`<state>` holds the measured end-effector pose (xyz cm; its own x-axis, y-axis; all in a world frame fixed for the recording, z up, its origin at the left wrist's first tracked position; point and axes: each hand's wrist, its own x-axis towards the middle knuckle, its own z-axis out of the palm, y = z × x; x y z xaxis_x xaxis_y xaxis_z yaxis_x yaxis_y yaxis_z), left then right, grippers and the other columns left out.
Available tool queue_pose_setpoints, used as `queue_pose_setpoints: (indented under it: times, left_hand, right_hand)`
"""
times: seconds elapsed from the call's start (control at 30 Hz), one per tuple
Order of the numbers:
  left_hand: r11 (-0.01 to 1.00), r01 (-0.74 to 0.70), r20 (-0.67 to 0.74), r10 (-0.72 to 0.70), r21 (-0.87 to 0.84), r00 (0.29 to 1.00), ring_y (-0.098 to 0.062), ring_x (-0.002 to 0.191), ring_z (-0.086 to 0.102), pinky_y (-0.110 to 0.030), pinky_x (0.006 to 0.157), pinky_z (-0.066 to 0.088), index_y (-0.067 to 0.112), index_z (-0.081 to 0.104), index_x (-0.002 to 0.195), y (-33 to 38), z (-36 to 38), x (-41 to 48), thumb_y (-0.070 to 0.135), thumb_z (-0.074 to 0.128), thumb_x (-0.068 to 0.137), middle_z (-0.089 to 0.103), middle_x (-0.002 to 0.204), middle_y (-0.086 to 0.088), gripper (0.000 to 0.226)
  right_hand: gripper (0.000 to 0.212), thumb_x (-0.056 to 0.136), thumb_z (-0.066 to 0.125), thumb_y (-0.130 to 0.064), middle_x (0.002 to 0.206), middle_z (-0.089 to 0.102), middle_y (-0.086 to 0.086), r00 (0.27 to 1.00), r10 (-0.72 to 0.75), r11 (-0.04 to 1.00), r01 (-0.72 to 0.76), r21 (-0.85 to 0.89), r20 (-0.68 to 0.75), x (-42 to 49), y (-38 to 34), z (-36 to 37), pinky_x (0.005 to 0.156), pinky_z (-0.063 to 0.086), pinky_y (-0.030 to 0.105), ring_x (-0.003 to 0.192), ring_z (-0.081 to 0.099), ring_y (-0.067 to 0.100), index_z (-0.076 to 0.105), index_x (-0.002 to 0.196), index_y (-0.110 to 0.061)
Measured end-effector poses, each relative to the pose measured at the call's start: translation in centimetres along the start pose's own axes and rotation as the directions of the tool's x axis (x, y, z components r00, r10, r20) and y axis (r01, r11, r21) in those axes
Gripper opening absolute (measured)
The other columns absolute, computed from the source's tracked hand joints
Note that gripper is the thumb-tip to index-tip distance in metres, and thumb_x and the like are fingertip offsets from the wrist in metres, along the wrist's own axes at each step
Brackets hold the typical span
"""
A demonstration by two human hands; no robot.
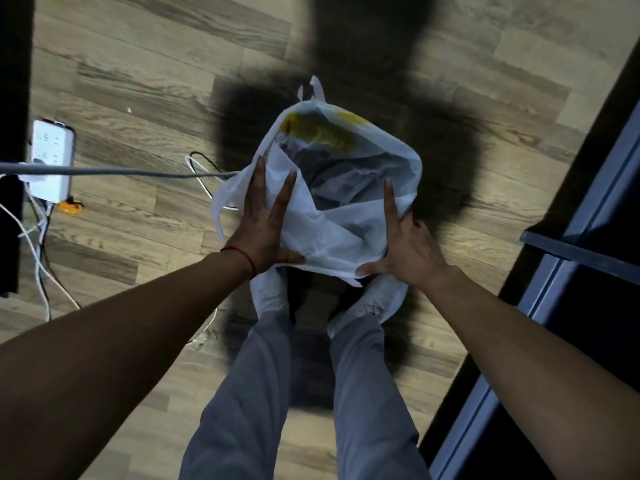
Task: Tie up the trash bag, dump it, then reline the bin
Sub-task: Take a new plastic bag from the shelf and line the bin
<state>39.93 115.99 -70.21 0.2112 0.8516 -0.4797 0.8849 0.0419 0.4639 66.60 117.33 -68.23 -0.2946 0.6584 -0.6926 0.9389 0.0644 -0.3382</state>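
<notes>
A white translucent trash bag (341, 216) with a yellow print on its far side sits open on the wood floor just past my feet. Crumpled dark and pale contents show through it. My left hand (263, 223) lies flat on the bag's left side, with straight, spread fingers and the thumb along the near edge. My right hand (407, 251) is at the bag's right side; its forefinger points straight along the plastic and its other fingers curl round the rim. A dark shape (298, 277) under the bag's near edge may be the bin, mostly hidden.
A white power strip (52, 161) with plugged cables lies on the floor at left, and a grey cable (121, 172) runs toward the bag. A small orange object (71, 206) sits beside them. A dark metal frame (571, 244) stands at right. My white shoes (374, 303) stand under the bag.
</notes>
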Motion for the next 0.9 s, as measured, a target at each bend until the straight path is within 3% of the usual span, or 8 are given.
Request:
queue_pose_setpoints:
  times: [0.13, 0.33, 0.43, 0.5, 0.63, 0.73, 0.8, 0.9]
  left_hand:
    - [1.000, -0.020, -0.039, 0.020, 0.003, 0.999, -0.036, 0.145, -0.018, -0.055, 0.115, 0.015, 0.036, -0.008, 0.148, -0.2, 0.6, 0.0, 0.055, 0.085, 0.054, -0.024, 0.154, -0.013, 0.134]
    - [0.999, -0.052, -0.150, 0.053, 0.016, 0.987, -0.024, 0.146, -0.019, -0.045, 0.117, 0.014, 0.043, -0.004, 0.149, -1.2, 1.4, -0.2, 0.027, 0.079, 0.075, -0.021, 0.156, -0.012, 0.112]
    - [0.998, -0.061, -0.148, 0.064, 0.021, 0.987, -0.028, 0.146, -0.016, -0.048, 0.116, 0.018, 0.044, -0.004, 0.148, -1.4, 1.5, -0.3, 0.021, 0.078, 0.076, -0.020, 0.156, -0.012, 0.112]
    - [0.998, -0.069, -0.112, 0.070, 0.014, 0.991, -0.030, 0.146, -0.015, -0.049, 0.115, 0.019, 0.042, -0.004, 0.149, -1.3, 1.2, -0.4, 0.024, 0.080, 0.073, -0.020, 0.156, -0.014, 0.115]
    - [0.990, -0.138, 0.005, 0.138, 0.040, 0.990, -0.031, 0.143, -0.023, -0.057, 0.116, 0.016, 0.033, -0.007, 0.150, -0.9, -0.3, -0.7, 0.061, 0.077, 0.060, -0.024, 0.153, -0.022, 0.126]
    - [0.996, -0.090, 0.034, 0.089, 0.028, 0.995, -0.029, 0.144, -0.026, -0.060, 0.116, 0.018, 0.039, -0.010, 0.149, -0.6, -0.7, -1.3, 0.075, 0.058, 0.065, -0.030, 0.154, -0.014, 0.113]
    - [0.999, -0.036, -0.005, 0.035, -0.027, 0.999, -0.028, 0.145, -0.023, -0.058, 0.116, 0.019, 0.043, -0.010, 0.148, -0.4, -0.5, -1.5, 0.074, 0.052, 0.070, -0.030, 0.155, -0.011, 0.104]
    - [0.999, -0.018, -0.024, 0.017, -0.033, 1.000, -0.027, 0.144, -0.024, -0.060, 0.114, 0.022, 0.046, -0.012, 0.146, -0.4, 0.0, -1.5, 0.068, 0.065, 0.067, -0.029, 0.155, -0.010, 0.113]
  right_hand:
    - [0.154, 0.049, 0.082, -0.068, 0.149, 0.024, 0.037, 0.999, 0.035, 0.999, -0.035, 0.010, -0.025, -0.5, -0.4, 0.3, 0.087, 0.047, 0.043, 0.108, 0.057, 0.045, -0.029, 0.145, -0.021]
    - [0.158, 0.044, 0.081, -0.072, 0.154, -0.025, 0.033, 0.982, 0.109, 0.987, -0.088, 0.134, -0.156, -1.7, -0.6, 2.9, 0.086, 0.053, 0.044, 0.127, 0.047, 0.049, -0.028, 0.147, -0.023]
    - [0.157, 0.046, 0.081, -0.072, 0.155, -0.020, 0.032, 0.980, 0.115, 0.982, -0.087, 0.167, -0.164, -1.6, -0.4, 3.4, 0.088, 0.054, 0.047, 0.126, 0.047, 0.050, -0.032, 0.145, -0.026]
    - [0.155, 0.048, 0.080, -0.072, 0.156, -0.002, 0.035, 0.990, 0.086, 0.987, -0.069, 0.142, -0.113, -1.5, -0.2, 3.2, 0.085, 0.053, 0.046, 0.114, 0.056, 0.049, -0.034, 0.144, -0.029]
    - [0.138, 0.057, 0.064, -0.081, 0.148, 0.023, 0.041, 0.993, -0.022, 1.000, 0.020, -0.017, -0.120, -1.6, 0.1, 2.9, 0.083, 0.052, 0.043, 0.112, 0.056, 0.047, -0.020, 0.150, -0.024]
    - [0.111, 0.073, 0.039, -0.083, 0.149, 0.019, 0.043, 0.967, 0.016, 0.998, -0.032, -0.062, -0.254, -2.2, -0.6, 3.1, 0.087, 0.050, 0.043, 0.125, 0.049, 0.047, -0.008, 0.154, -0.023]
    - [0.109, 0.078, 0.043, -0.078, 0.154, 0.007, 0.040, 0.958, 0.095, 0.995, -0.096, 0.011, -0.270, -2.7, -1.3, 3.1, 0.095, 0.046, 0.043, 0.135, 0.039, 0.046, -0.008, 0.155, -0.022]
    - [0.127, 0.071, 0.060, -0.075, 0.156, 0.000, 0.035, 0.980, 0.126, 0.992, -0.126, 0.009, -0.156, -2.9, -1.5, 3.6, 0.100, 0.043, 0.043, 0.138, 0.035, 0.043, -0.024, 0.149, -0.023]
